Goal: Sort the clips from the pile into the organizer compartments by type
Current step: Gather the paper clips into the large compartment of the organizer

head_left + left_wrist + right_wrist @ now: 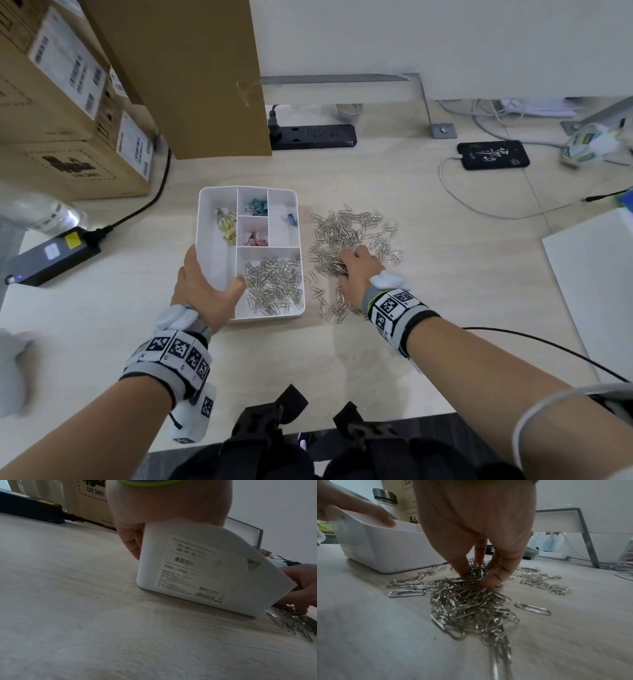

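Two hands busy: your left hand (202, 284) grips the organizer's (213, 205) near-left corner, thumb inside. Your right hand's (358, 270) fingers (494, 574) pinch paper clips (471, 601) in the pile, right of the organizer.

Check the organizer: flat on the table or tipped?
Tipped. The left wrist view shows the organizer raised on its left, labelled underside exposed, right edge on the table; the left hand grips its near-left corner.

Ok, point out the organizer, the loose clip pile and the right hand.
organizer (215, 240): head view, bare floor of its long left compartment.
clip pile (467, 609): right wrist view, middle of the heap.
right hand (359, 270): head view, back of the hand.
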A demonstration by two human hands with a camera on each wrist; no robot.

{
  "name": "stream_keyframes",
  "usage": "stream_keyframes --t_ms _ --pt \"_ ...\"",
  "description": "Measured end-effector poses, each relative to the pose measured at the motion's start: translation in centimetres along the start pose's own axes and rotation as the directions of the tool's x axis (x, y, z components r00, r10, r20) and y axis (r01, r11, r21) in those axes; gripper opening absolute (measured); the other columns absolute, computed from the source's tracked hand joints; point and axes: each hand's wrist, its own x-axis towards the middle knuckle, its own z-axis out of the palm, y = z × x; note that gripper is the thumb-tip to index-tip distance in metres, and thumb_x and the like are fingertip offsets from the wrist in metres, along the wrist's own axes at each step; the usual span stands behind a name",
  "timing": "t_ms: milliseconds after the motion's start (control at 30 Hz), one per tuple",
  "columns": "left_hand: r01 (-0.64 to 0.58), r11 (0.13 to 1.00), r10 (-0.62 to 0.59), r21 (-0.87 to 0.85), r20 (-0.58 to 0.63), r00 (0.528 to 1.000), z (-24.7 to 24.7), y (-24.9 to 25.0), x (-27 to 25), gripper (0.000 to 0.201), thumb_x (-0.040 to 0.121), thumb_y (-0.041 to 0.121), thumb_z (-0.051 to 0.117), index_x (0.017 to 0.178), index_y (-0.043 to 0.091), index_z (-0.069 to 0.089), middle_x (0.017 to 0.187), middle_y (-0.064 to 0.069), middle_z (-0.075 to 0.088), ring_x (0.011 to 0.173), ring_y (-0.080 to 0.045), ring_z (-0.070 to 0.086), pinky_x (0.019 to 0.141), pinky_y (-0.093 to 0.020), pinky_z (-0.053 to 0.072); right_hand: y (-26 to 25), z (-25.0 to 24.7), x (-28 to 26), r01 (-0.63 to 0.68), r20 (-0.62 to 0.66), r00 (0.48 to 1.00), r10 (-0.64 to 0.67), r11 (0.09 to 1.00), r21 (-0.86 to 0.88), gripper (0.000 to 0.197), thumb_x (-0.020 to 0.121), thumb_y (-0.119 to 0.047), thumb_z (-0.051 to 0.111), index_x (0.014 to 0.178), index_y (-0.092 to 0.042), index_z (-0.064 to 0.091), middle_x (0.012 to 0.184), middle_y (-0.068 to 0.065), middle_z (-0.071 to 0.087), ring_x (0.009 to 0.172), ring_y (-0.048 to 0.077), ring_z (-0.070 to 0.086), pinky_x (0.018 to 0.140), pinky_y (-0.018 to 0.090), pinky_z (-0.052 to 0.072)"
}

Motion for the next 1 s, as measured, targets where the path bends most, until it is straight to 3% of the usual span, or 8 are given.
stream_keyframes --t_ms 267,367,467,533,600,667,800,1000 --pt "0.003 1.0 -0.003 -0.009 0.011 1.0 -0.3 0.4 -0.2 0.096 0.067 0.057 0.063 0.148 0.02 0.027 0.128 -0.013 0.054 0.109 -0.037 0.056 0.087 -0.053 0.052 0.1 -0.4 0.6 -0.098 -0.049 0.992 0.114 0.961 0.257 0.021 0.084 -0.017 0.063 0.105 -0.019 0.062 0.103 -0.001 0.06 0.081 0.017 0.056 0.068 0.024 0.043" --pt "0.016 1.0 -0.015 -0.011 0.027 1.0 -0.4 0.3 -0.1 0.096 0.067 0.059 0.063 0.148 0.021 0.026 0.128 -0.013 0.053 0.108 -0.037 0.056 0.086 -0.053 0.053 0.4 -0.6 0.7 -0.205 -0.009 0.972 0.236 0.863 0.461 0.012 0.081 -0.017 0.066 0.091 -0.023 0.062 0.089 -0.005 0.063 0.077 0.017 0.061 0.068 0.025 0.052" --pt "0.022 1.0 -0.022 0.003 0.03 0.999 -0.3 0.3 -0.1 0.098 0.065 0.061 0.061 0.147 0.022 0.025 0.129 -0.012 0.053 0.109 -0.037 0.056 0.086 -0.053 0.053 0.4 -0.6 0.4 -0.29 0.066 0.948 0.311 0.76 0.582 0.011 0.078 -0.016 0.067 0.083 -0.023 0.06 0.084 -0.005 0.062 0.077 0.024 0.069 0.07 0.039 0.06" --pt "0.024 1.0 -0.024 0.006 0.04 0.999 -0.3 0.2 0.0 0.099 0.065 0.062 0.061 0.147 0.022 0.025 0.13 -0.012 0.052 0.109 -0.037 0.056 0.085 -0.054 0.053 0.4 -0.7 0.2 -0.301 0.07 0.941 0.332 0.724 0.62 0.011 0.08 -0.015 0.066 0.087 -0.021 0.06 0.086 -0.003 0.062 0.076 0.026 0.071 0.06 0.032 0.059" --pt "0.024 1.0 -0.025 0.014 0.044 0.999 -0.2 0.1 0.1 0.097 0.07 0.058 0.066 0.148 0.022 0.023 0.132 -0.013 0.052 0.11 -0.037 0.056 0.087 -0.054 0.053 0.4 -1.2 -0.2 -0.285 0.069 0.943 0.326 0.683 0.672 0.013 0.083 -0.012 0.065 0.094 -0.017 0.061 0.091 0.001 0.064 0.074 0.025 0.071 0.043 0.018 0.048" --pt "0.025 0.999 -0.026 0.026 0.035 0.999 -0.1 0.0 0.1 0.095 0.074 0.053 0.07 0.149 0.021 0.022 0.133 -0.013 0.051 0.112 -0.037 0.055 0.088 -0.053 0.052 0.0 -1.8 -0.4 -0.252 0.053 0.95 0.309 0.65 0.717 0.013 0.084 -0.01 0.064 0.096 -0.015 0.062 0.094 0.007 0.067 0.071 0.023 0.07 0.041 0.015 0.043" --pt "0.021 1.0 -0.022 0.019 0.025 0.999 0.0 -0.2 0.1 0.094 0.075 0.05 0.072 0.149 0.02 0.022 0.132 -0.013 0.052 0.113 -0.037 0.055 0.089 -0.052 0.051 -2.2 -2.6 -0.7 -0.179 0.023 0.97 0.243 0.642 0.746 0.011 0.082 -0.012 0.064 0.091 -0.02 0.063 0.088 0.005 0.068 0.069 0.023 0.071 0.053 0.025 0.053" --pt "0.022 0.999 -0.023 0.038 0.02 1.0 0.0 -0.2 0.1 0.094 0.075 0.051 0.071 0.149 0.021 0.022 0.131 -0.014 0.052 0.111 -0.038 0.055 0.088 -0.052 0.051 -6.8 -2.3 -0.8 0.054 -0.103 0.995 0.018 0.752 0.657 0.012 0.077 -0.014 0.066 0.079 -0.025 0.064 0.078 -0.006 0.067 0.07 0.013 0.063 0.065 0.023 0.05"
